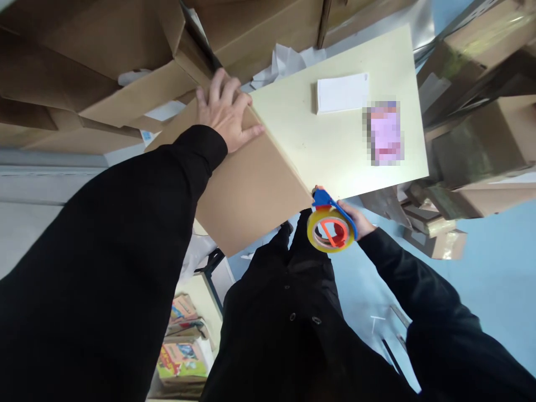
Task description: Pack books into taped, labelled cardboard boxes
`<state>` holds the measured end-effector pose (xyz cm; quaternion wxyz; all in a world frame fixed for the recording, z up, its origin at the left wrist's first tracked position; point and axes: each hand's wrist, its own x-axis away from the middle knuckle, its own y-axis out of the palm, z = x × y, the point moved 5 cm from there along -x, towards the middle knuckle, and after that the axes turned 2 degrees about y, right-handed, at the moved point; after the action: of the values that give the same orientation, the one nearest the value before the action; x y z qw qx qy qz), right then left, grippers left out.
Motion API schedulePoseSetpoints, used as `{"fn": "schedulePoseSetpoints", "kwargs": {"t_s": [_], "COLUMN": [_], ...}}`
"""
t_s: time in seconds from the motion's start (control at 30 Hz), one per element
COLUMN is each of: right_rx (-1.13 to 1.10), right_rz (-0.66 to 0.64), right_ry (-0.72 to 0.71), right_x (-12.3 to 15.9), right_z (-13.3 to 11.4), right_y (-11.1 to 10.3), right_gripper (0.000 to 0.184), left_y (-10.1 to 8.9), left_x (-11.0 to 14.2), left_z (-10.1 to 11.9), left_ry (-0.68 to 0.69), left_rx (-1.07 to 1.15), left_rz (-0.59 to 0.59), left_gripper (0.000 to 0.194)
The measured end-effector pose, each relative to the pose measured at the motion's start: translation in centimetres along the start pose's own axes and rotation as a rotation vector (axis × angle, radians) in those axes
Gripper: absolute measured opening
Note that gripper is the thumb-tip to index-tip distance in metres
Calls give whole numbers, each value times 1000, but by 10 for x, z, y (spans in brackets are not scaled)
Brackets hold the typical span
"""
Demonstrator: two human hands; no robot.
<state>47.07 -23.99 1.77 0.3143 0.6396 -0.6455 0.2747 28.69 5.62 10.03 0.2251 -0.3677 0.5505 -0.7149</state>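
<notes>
My left hand (228, 111) lies with fingers spread on the far part of a brown cardboard box (255, 190), whose flat face is turned up. My right hand (355, 219) grips a tape dispenser (324, 199) with a blue and orange frame and a roll of clear yellowish tape. The dispenser's head is at the box's near right corner, by the edge facing the table; whether tape sticks there I cannot make out. Part of my right hand is hidden behind the dispenser.
On the pale table (285, 123) lie a stack of white slips (342, 93) and a blurred-out pink item (386, 134). Large cartons (259, 33) stand behind. More boxes (481, 139) are piled at right. Printed packages (184, 357) sit at lower left, and the floor is blue.
</notes>
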Motion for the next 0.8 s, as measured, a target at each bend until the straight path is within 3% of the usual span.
{"fn": "schedulePoseSetpoints", "kwargs": {"t_s": [0.13, 0.2, 0.27, 0.33, 0.4, 0.47, 0.6, 0.7, 0.8], "right_rx": [-355, -514, -552, -527, -469, -409, -338, -250, -80], "right_rz": [-78, -170, -223, -225, -213, -210, -231, -147, -116], "right_ry": [-68, -54, -19, 12, 43, 75, 154, 176, 210], "right_x": [-45, -71, -92, -106, -112, -110, -93, -82, -85], "right_z": [-29, -47, -63, -75, -82, -84, -76, -74, -86], "right_y": [10, 11, 7, 0, -7, -12, -22, -36, -45], "right_gripper": [58, 53, 46, 40, 37, 36, 37, 36, 33], "left_y": [-3, -2, 4, 12, 18, 18, 14, 14, 14], "left_x": [15, 25, 29, 28, 26, 24, 21, 21, 22], "left_z": [-40, -47, -33, -2, 22, 32, 25, 23, 25], "left_ry": [-298, -442, -377, -148, -13, -13, -88, -96, -97], "left_rx": [10, 32, 52, 73, 98, 92, 46, 55, 53], "left_rz": [92, 143, 115, 9, -80, -97, -84, -84, -83], "left_gripper": [75, 80, 84, 88, 83, 76, 72, 74, 75]}}
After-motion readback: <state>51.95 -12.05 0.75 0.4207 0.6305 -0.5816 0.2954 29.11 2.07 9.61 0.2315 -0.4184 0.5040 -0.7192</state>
